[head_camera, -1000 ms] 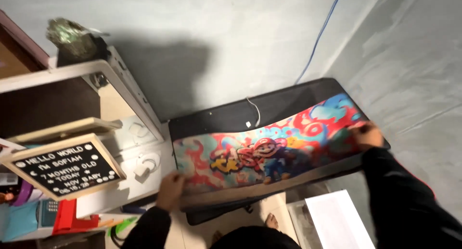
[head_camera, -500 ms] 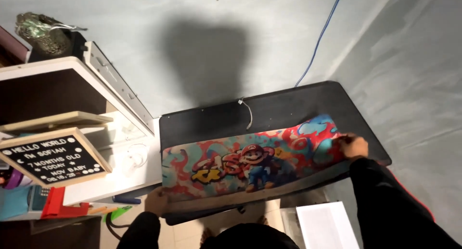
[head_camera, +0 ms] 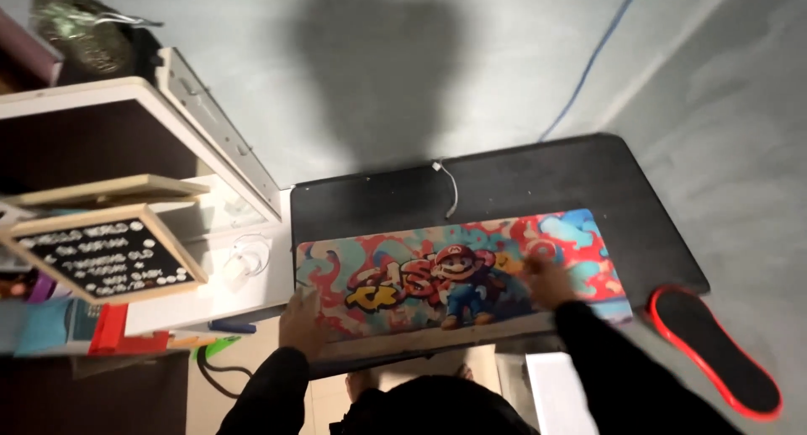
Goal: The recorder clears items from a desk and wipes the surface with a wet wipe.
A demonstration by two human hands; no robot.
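Since half a second ago the colourful mat [head_camera: 458, 271] has settled flat on the black desk [head_camera: 504, 183], and the right hand [head_camera: 548, 282] has slid from its far right corner toward the middle. That hand is pressing open-palmed on the mat, while the left hand [head_camera: 303, 321] is gripping its lower left edge, at centre frame.

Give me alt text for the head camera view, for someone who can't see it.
Seen from above, a person in dark sleeves presses a colourful cartoon desk mat flat on a black desk, left hand at its near left corner, right hand on its right half. A white shelf unit with a framed letter board stands to the left.
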